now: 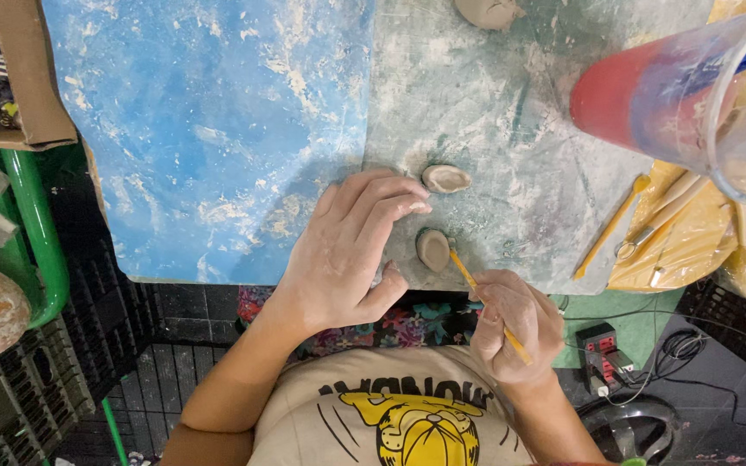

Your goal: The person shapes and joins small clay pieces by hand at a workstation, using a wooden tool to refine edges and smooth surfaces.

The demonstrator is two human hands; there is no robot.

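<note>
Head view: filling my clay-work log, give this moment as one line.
left hand: flat on board, beside clay oval | right hand: holds yellow stick, tip at clay oval | second oval: untouched

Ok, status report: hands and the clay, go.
Left hand flat on the board, beside clay piece. Right hand holds yellow stick, tip at that piece. Second piece just above.
</note>
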